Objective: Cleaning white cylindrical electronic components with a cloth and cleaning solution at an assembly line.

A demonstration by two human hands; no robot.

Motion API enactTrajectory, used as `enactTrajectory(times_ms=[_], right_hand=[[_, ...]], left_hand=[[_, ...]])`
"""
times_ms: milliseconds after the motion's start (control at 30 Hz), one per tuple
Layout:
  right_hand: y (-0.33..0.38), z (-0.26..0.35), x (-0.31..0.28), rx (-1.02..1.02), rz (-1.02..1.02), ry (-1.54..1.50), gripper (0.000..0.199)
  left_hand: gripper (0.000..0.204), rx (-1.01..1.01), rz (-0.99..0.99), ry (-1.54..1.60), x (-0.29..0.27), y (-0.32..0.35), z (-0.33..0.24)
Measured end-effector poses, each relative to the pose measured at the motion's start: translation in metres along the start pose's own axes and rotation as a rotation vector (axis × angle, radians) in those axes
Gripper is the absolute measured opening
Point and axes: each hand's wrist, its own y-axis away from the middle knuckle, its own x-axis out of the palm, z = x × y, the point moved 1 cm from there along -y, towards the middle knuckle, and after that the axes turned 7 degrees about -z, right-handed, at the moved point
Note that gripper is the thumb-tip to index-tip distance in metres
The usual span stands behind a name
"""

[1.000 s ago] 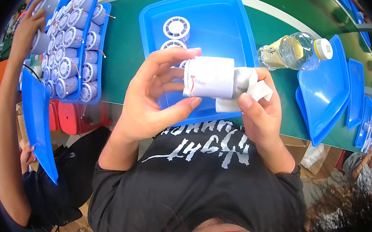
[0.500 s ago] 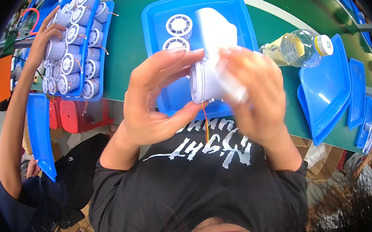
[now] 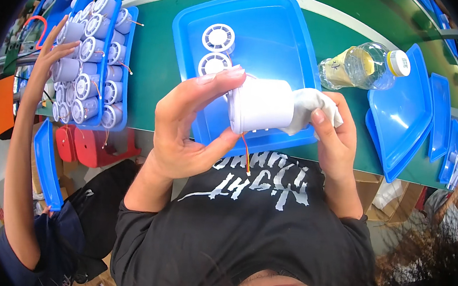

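Observation:
Between the thumb and fingers of my left hand is a white cylindrical housing, lying on its side with its ringed end toward my palm. Thin coloured wires with a small plug hang down from it. My right hand pinches a crumpled pale grey cloth, which touches the housing's right end. Both hands are above the near part of a blue tray. Two similar white housings with slotted round ends stand in that tray, one a slotted housing at the far left.
A clear plastic bottle lies on the green table right of the tray, beside stacked blue trays. At left, blue trays full of white housings stand stacked. Another person's hand touches them; a blue tray hangs low nearby.
My right hand has moved right and lower, drawing the cloth from over the housing to its right end. The other person's hand has shifted slightly on the stacked housings.

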Motion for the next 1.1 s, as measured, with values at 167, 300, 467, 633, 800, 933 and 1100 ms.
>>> enactTrajectory(times_ms=[167,300,467,633,800,933,1100], right_hand=[[0.005,0.004,-0.006,-0.035,-0.015,-0.027,0.023],[0.003,0.009,-0.001,-0.562,-0.201,0.221,0.023],[0.004,0.032,0.019,-1.21,0.087,0.958,0.025],[-0.006,0.013,-0.012,-0.808,0.084,0.54,0.026],[0.013,-0.005,-0.019,-0.294,-0.114,0.176,0.025],[0.013,-0.003,-0.019,-0.225,-0.12,0.111,0.026],[0.014,0.002,-0.022,-0.205,-0.042,0.216,0.026]], left_hand=[[0.079,0.005,0.021,0.013,0.006,-0.004,0.001],[0.079,-0.008,0.026,0.024,0.013,-0.005,0.003],[0.082,-0.144,-0.066,-0.103,0.02,-0.003,-0.013],[0.083,-0.135,-0.03,-0.068,0.011,-0.007,-0.006],[0.083,-0.087,-0.017,-0.043,0.01,-0.008,-0.007],[0.083,-0.067,-0.006,-0.045,0.011,-0.01,-0.006],[0.082,-0.013,0.012,-0.032,0.015,-0.01,-0.005]])
